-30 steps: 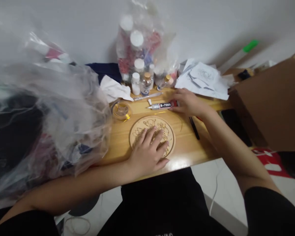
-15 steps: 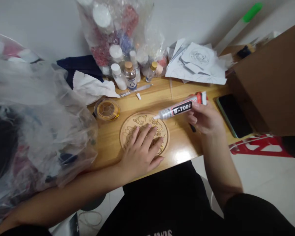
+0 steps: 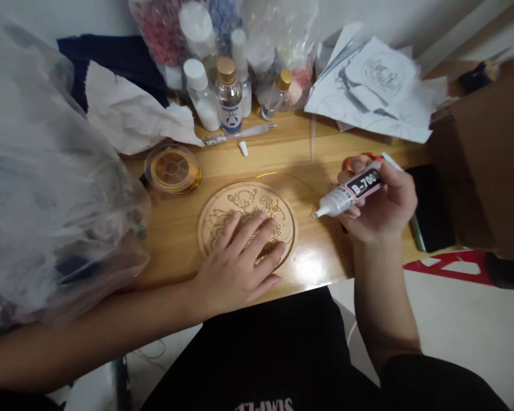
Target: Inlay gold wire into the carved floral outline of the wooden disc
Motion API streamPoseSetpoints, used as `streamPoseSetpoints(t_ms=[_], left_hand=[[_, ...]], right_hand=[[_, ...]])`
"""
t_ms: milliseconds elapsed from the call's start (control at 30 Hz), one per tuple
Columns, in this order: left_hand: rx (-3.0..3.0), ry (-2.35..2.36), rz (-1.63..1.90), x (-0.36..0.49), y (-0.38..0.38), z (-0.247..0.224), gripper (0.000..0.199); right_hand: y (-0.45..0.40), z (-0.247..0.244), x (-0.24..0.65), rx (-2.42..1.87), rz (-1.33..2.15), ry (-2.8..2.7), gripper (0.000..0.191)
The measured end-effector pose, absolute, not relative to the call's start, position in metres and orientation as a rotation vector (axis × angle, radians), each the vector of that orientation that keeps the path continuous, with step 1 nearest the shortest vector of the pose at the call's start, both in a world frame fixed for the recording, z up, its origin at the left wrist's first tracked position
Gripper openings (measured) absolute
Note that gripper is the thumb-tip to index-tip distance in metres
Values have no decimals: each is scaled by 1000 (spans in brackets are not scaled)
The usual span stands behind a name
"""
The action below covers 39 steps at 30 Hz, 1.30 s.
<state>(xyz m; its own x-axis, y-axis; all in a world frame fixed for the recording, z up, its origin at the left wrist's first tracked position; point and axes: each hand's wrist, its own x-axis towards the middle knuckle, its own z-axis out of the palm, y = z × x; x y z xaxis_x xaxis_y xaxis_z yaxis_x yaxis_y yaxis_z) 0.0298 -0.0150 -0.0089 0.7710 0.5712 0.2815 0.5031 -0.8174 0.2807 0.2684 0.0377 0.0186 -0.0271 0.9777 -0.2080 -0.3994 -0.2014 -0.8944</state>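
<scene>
A round wooden disc (image 3: 204, 224) with gold wire outlines lies near the table's front edge. Across its lower part rests my left hand (image 3: 244, 262), fingers spread and flat, covering some of the pattern. To the right of the disc, my right hand (image 3: 379, 200) is wrapped round a B-7000 glue tube (image 3: 340, 200), raised over the table. The tube's uncapped nozzle points left and down, apart from the disc. A thin gold wire (image 3: 297, 178) curves behind the disc. Its small white cap (image 3: 243, 148) lies farther back, close to a pen-like tool (image 3: 240, 134).
Bottles (image 3: 229, 100) and a bag of beads stand at the back. A wire spool (image 3: 173, 169) and crumpled tissue (image 3: 132, 114) are at left, beside a big plastic bag (image 3: 68, 188). Drawn papers (image 3: 368, 85), a phone (image 3: 432, 208) and a cardboard box (image 3: 492, 165) are at right.
My right hand has drawn the glue tube rightward, so its nozzle has left the disc. My left hand stays on the disc. The head view has shifted.
</scene>
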Motion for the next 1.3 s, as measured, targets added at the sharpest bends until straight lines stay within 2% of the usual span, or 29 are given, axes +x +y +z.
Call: streamPoseSetpoints(t_ms=[133,300,433,500,667,1000,1167,1300], left_hand=[[2777,848,496,29,-14,-8,38],[2765,844,494,29,-14,-9,40],[2768,839,493,29,-15,-9,41],[2764,845,490,29,-15,-9,41],[2754,857,490,28,-16,-10,42],[2735,858,478,28,-16,-11,45],[2723,864,482,28,-16,-11,44],[2742,868,501,28,-16,-11,40]], right_hand=[[30,19,262,-1185,1373,-921,28],[9,22,246,-1297,916,-974,18],[-1,12,234,-1551,513,-1116,33],[-4,7,230,-1631,433,-1155,36],[-10,4,230,-1511,526,-1123,26],[-17,1,229,-1553,534,-1094,21],[-9,8,233,-1570,584,-1089,33],[1,12,239,-1456,967,-1064,52]])
